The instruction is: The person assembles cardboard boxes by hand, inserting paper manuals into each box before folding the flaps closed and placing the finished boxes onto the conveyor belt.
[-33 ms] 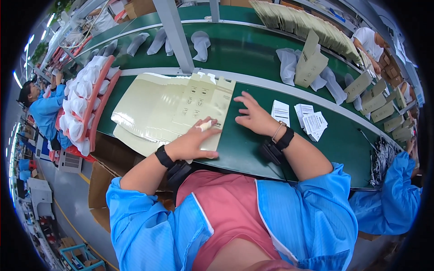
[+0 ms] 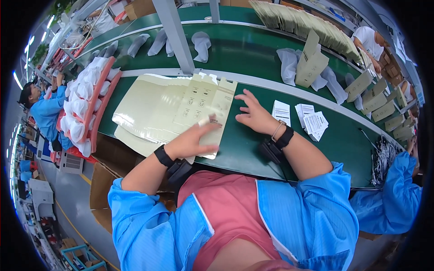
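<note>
Flat cream-coloured carton blanks point(image 2: 147, 101) lie in a fanned stack on the green work table, with printed symbols on the topmost one. Over its near right part is my left hand point(image 2: 196, 137), fingers spread and a little smeared, with a white wrap on one finger. I cannot tell whether the palm touches the card. Just right of the stack hovers my right hand point(image 2: 254, 113), fingers apart and slightly bent, nothing in it. Printed white leaflets point(image 2: 281, 111) lie in small piles to the right of that hand.
Red trays point(image 2: 103, 86) of white-wrapped items stand at the left, an open cardboard box point(image 2: 101, 185) below. Beyond a metal rail, bagged items point(image 2: 201, 45) and folded cartons point(image 2: 312, 67) sit on a green belt point(image 2: 244, 49). Co-workers sit at both sides; a wire bundle point(image 2: 384, 158) lies right.
My left hand has shifted very slightly and its fingers look more smeared. The right hand stays almost where it was, still spread.
</note>
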The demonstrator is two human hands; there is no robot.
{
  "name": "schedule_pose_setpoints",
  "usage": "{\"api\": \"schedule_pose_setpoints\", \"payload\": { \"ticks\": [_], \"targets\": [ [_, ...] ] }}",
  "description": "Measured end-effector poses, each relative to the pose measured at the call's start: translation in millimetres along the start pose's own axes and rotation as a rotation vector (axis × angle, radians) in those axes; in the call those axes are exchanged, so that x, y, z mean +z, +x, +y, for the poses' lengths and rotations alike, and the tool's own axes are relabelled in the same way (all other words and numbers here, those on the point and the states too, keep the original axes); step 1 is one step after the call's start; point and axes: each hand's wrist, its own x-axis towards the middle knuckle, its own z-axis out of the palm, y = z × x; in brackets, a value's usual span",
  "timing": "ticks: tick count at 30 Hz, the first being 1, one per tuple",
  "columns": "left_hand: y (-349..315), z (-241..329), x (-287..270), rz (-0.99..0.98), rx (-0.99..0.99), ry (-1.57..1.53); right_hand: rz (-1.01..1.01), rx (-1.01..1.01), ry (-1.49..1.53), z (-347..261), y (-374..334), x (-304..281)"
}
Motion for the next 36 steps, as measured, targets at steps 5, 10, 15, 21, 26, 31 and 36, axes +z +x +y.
{"api": "schedule_pose_setpoints", "payload": {
  "ticks": [5, 10, 15, 21, 26, 31, 36],
  "targets": [
    [39.9, -22.8, -12.7, 0.184, -0.362, -0.467, 0.091, 0.057, 0.136, 9.3, 25.6, 1.9],
    [72.3, -18.7, 12.0, 0.381, -0.438, -0.890, 0.130, 0.047, 0.214, 20.6, 22.3, -18.4],
    [107.3, 1.7, -6.0, 0.345, -0.718, -1.072, 0.134, 0.041, 0.237, 30.7, 12.3, -43.7],
    [140.6, -11.6, -31.4, 0.020, -0.744, -0.759, 0.078, -0.016, 0.174, 33.4, 8.9, -44.2],
    [141.0, 6.8, -29.1, 0.172, -0.504, -0.600, 0.428, -0.175, 0.088, 25.1, 3.6, -56.5],
    [152.9, 84.2, -60.9, 0.406, -0.101, -0.915, 0.531, -0.397, 0.404, -16.7, -14.9, -110.6],
    [168.3, 119.7, -36.2, 0.704, 0.274, -0.763, 0.365, -0.699, 0.309, -26.2, -26.1, -120.2]
  ]
}}
